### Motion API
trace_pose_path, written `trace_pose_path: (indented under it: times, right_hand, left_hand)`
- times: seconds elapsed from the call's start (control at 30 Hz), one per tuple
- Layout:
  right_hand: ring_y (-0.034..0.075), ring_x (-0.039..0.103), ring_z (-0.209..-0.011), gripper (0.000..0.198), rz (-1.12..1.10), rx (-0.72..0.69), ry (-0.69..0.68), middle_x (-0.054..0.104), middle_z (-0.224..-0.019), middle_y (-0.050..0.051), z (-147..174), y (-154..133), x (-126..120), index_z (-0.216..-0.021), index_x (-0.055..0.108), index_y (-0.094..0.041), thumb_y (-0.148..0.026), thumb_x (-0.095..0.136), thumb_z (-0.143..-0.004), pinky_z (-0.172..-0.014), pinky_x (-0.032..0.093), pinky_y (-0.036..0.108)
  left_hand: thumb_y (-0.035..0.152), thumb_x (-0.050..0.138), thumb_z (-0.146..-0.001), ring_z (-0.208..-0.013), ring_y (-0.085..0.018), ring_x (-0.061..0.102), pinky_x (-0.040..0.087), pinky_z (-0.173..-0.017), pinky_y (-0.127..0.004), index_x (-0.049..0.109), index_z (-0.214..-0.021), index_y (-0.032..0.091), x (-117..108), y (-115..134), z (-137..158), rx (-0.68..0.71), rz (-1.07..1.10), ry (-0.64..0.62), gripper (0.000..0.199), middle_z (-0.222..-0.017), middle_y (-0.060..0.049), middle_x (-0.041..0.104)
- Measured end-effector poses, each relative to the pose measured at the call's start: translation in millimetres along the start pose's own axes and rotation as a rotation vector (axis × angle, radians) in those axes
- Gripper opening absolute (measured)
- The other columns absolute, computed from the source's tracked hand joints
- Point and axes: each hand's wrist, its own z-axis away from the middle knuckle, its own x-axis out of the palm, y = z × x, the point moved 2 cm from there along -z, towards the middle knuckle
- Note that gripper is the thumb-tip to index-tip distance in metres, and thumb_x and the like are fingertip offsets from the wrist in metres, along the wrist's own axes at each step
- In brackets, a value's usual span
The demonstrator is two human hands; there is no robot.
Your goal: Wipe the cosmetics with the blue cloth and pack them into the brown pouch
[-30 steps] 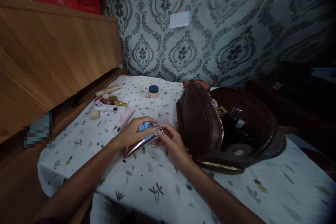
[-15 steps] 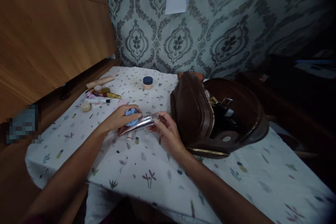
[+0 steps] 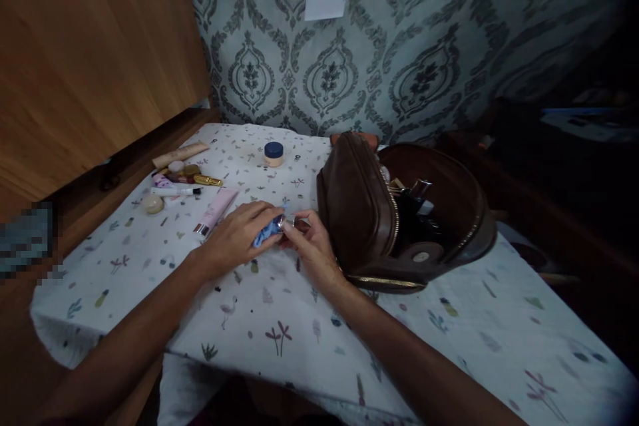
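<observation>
My left hand (image 3: 244, 231) presses a crumpled blue cloth (image 3: 268, 231) around a shiny metallic tube (image 3: 288, 222). Only the tube's silvery end shows; the cloth and fingers hide the rest. That end is pinched between the thumb and fingers of my right hand (image 3: 315, 247), just left of a brown leather bag (image 3: 357, 206). The bag gapes wide, with dark and gold-coloured items inside. A pale pink squeeze tube (image 3: 218, 209) lies on the patterned cloth beside my left hand.
A jar with a dark blue lid (image 3: 273, 153) stands toward the back. At the left lie several cosmetics, among them a beige tube (image 3: 180, 154), a white pen-like tube (image 3: 174, 192) and a small round jar (image 3: 152, 204). A wooden cabinet (image 3: 100, 46) borders the left side.
My left hand has slid the blue cloth rightward along the metallic tube to its silvery end, covering the body. The pink tube shows more fully. The view has shifted slightly.
</observation>
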Motion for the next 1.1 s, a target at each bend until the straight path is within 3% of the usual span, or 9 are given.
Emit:
trace_pose_path:
  times: [0.2, 0.37, 0.5, 0.67, 0.87, 1.1]
  right_hand:
    - [0.015, 0.067, -0.057, 0.049, -0.027, 0.036, 0.068, 0.068, -0.068, -0.005, 3, -2, 2, -0.093, 0.046, -0.025, -0.054, 0.080, -0.073, -0.055, 0.052, 0.025]
    - [0.015, 0.066, -0.054, 0.054, -0.144, 0.130, 0.100, 0.070, -0.065, -0.002, 2, -1, 3, -0.085, 0.044, -0.025, -0.055, 0.084, -0.066, -0.052, 0.050, 0.022]
    - [0.013, 0.062, -0.048, 0.052, -0.146, 0.243, 0.029, 0.070, -0.062, 0.001, 2, 1, 3, -0.081, 0.048, -0.023, -0.057, 0.083, -0.064, -0.044, 0.042, 0.019]
    - [0.012, 0.062, -0.047, 0.052, -0.158, 0.313, -0.006, 0.071, -0.062, 0.003, 4, 0, 5, -0.081, 0.057, -0.020, -0.056, 0.087, -0.059, -0.044, 0.044, 0.018]
    - [0.013, 0.064, -0.053, 0.040, -0.241, 0.336, 0.070, 0.073, -0.065, 0.004, -1, 7, 1, -0.077, 0.063, -0.021, -0.045, 0.090, -0.059, -0.050, 0.052, 0.019]
    - [0.013, 0.063, -0.058, 0.036, -0.298, 0.386, 0.009, 0.073, -0.072, 0.004, 1, 4, 5, -0.078, 0.065, -0.022, -0.044, 0.089, -0.062, -0.049, 0.050, 0.020]
  left_hand:
    - [0.040, 0.051, -0.099, -0.098, -0.025, 0.066, 0.052, -0.088, -0.040, 0.063, -0.120, 0.017, -14, -18, 1, -0.021, -0.131, 0.042, 0.034, -0.106, -0.011, 0.070]
    - [0.038, 0.052, -0.098, -0.091, -0.023, 0.065, 0.051, -0.084, -0.036, 0.066, -0.113, 0.016, -29, -30, 3, -0.126, -0.153, 0.202, 0.030, -0.097, -0.009, 0.070]
    - [0.032, 0.052, -0.098, -0.081, -0.019, 0.064, 0.049, -0.075, -0.030, 0.068, -0.100, 0.016, -30, -32, 4, -0.148, -0.106, 0.306, 0.022, -0.088, -0.006, 0.069]
    - [0.032, 0.051, -0.099, -0.088, -0.019, 0.066, 0.049, -0.083, -0.031, 0.067, -0.101, 0.017, -27, -32, 4, -0.223, -0.069, 0.418, 0.021, -0.093, -0.006, 0.071]
    - [0.033, 0.048, -0.100, -0.105, -0.021, 0.064, 0.048, -0.095, -0.034, 0.063, -0.113, 0.017, -26, -40, 4, -0.373, 0.051, 0.493, 0.026, -0.111, -0.010, 0.070]
    - [0.041, 0.056, -0.095, -0.095, -0.019, 0.063, 0.049, -0.086, -0.029, 0.060, -0.116, 0.018, -18, -50, 5, -0.549, 0.413, 0.477, 0.032, -0.107, -0.005, 0.069]
